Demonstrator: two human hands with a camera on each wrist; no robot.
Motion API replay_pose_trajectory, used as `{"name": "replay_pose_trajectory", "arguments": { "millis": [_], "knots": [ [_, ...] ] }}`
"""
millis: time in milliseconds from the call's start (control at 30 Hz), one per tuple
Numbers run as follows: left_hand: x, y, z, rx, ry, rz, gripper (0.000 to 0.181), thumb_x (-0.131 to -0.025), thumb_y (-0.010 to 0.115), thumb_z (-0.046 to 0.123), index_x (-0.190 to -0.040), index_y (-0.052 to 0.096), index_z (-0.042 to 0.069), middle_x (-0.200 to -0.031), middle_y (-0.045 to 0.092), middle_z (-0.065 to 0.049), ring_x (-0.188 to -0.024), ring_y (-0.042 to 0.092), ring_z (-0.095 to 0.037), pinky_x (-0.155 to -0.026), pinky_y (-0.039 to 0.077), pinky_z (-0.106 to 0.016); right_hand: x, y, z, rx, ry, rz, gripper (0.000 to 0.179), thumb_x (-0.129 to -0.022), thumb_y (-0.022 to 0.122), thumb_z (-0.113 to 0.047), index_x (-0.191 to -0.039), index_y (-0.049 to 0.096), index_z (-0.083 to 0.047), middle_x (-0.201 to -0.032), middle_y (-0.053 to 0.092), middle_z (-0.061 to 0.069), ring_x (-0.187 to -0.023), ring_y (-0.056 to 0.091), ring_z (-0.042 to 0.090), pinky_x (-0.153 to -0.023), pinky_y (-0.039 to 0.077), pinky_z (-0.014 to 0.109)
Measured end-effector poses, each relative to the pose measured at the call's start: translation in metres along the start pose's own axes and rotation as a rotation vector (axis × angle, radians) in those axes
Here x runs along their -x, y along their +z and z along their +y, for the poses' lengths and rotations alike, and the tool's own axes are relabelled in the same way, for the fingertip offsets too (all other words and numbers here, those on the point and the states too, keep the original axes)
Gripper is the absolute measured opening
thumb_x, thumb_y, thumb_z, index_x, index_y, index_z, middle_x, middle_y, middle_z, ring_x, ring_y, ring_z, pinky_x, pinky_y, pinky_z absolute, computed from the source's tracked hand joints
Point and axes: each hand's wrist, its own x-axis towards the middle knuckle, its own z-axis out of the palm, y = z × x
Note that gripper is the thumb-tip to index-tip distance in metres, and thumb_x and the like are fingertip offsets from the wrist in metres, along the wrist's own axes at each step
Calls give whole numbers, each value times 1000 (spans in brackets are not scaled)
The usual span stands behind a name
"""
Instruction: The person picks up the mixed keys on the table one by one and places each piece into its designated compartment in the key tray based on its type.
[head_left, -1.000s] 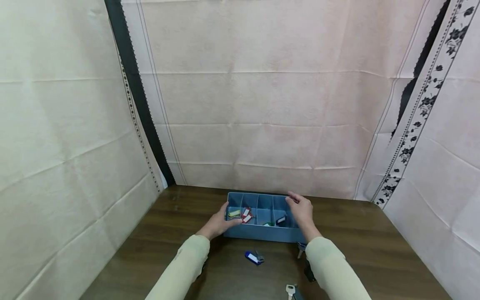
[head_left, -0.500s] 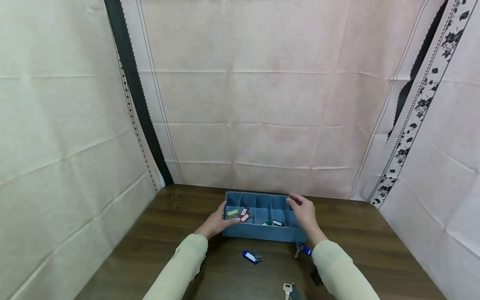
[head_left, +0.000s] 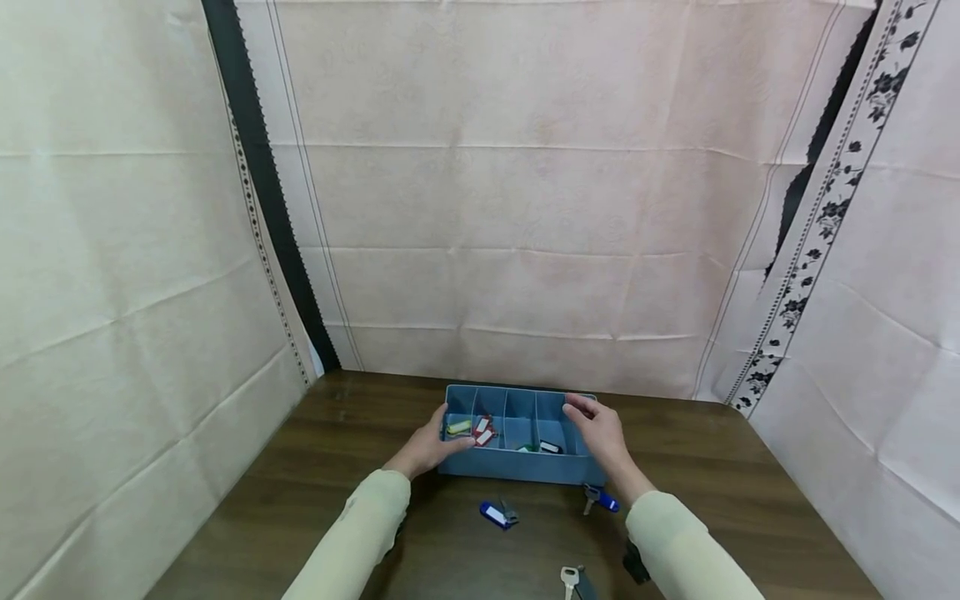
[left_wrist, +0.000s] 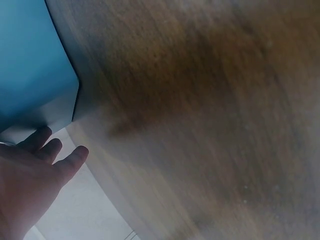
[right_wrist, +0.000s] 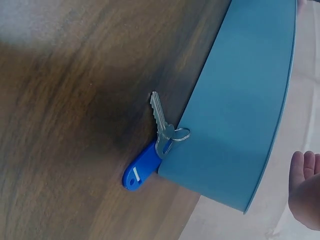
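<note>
A blue divided organizer box [head_left: 517,468] stands toward the back of the wooden table. My left hand [head_left: 426,442] holds its left front corner, thumb over the front rim and fingers along the end wall. My right hand [head_left: 600,429] is over the right end, fingers loosely bent, thumb near the index finger, nothing seen between them. In the compartments lie a yellow key tag [head_left: 459,427], red key tags [head_left: 483,430], a green tag [head_left: 527,448] mostly behind the front wall, and a black tag [head_left: 551,447]. A key with a blue tag [right_wrist: 142,167] lies by the box's right front corner.
In front of the box lie another blue key tag [head_left: 495,515] with its key, and a key [head_left: 570,577] with a dark grey-blue tag near the bottom. A black item [head_left: 636,562] is partly under my right sleeve. White cloth [head_left: 480,250] hangs behind the table.
The black tag has dropped flat in its compartment. My right forearm has shifted right, uncovering the blue-tagged key. The whole head view has drifted slightly; my left hand keeps its place on the box.
</note>
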Motion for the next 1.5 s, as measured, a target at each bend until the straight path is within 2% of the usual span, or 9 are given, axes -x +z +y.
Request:
{"name": "replay_pose_trajectory", "arguments": {
  "millis": [200, 467, 767, 1000, 1167, 1400, 1500],
  "knots": [
    [0, 2, 0, -5, 0, 0, 110, -80, 69, 67, -160, 12, 16, -154, 33, -24, -136, 37, -45, -106, 32, -65, 8, 0, 1, 4, -11, -45, 39, -99, 63, -28, -133, 63, -9, -131, 62, 12, -117, 58, 27, -98, 49, 43],
    [-3, 1, -1, -9, 22, -5, 103, -87, 70, 56, -160, 11, 14, -156, 29, -25, -139, 33, -46, -107, 31, -65, 22, -3, 2, 11, -51, -90, 38, -99, 63, -29, -131, 65, -10, -126, 65, 10, -110, 60, 23, -93, 52, 37],
    [-5, 0, -1, -31, 25, 3, 103, -86, 70, 57, -160, 12, 15, -155, 31, -25, -137, 36, -47, -106, 32, -65, 33, -9, 1, -12, -87, -154, 38, -97, 65, -28, -130, 66, -9, -124, 66, 13, -111, 62, 24, -93, 52, 33],
    [-4, -1, 0, -31, 23, 0, 103, -86, 70, 58, -160, 12, 14, -155, 31, -25, -138, 35, -47, -106, 32, -65, 48, -19, 2, 18, -101, -210, 31, -98, 65, -25, -126, 68, -12, -122, 68, 7, -110, 64, 23, -91, 53, 31],
    [-4, -1, 0, -33, 17, 4, 102, -87, 70, 57, -160, 12, 14, -155, 31, -25, -137, 35, -47, -106, 32, -65, 58, -24, 1, 57, -167, -280, 33, -99, 63, -26, -127, 67, -8, -123, 67, 9, -109, 63, 25, -87, 52, 22],
    [-4, 0, 0, -44, 18, 2, 106, -84, 69, 61, -160, 12, 14, -155, 32, -26, -137, 36, -47, -106, 33, -65, 66, -28, 11, 81, -154, -350, 34, -99, 64, -21, -124, 67, 0, -123, 66, 18, -107, 62, 26, -83, 52, 22],
    [-3, 0, 0, -51, 15, 4, 105, -85, 69, 61, -160, 12, 14, -155, 32, -25, -137, 36, -47, -106, 33, -65, 71, -30, 21, 97, -160, -378, 34, -97, 65, -22, -122, 68, 1, -121, 66, 19, -104, 62, 20, -81, 52, 22]
  ]
}}
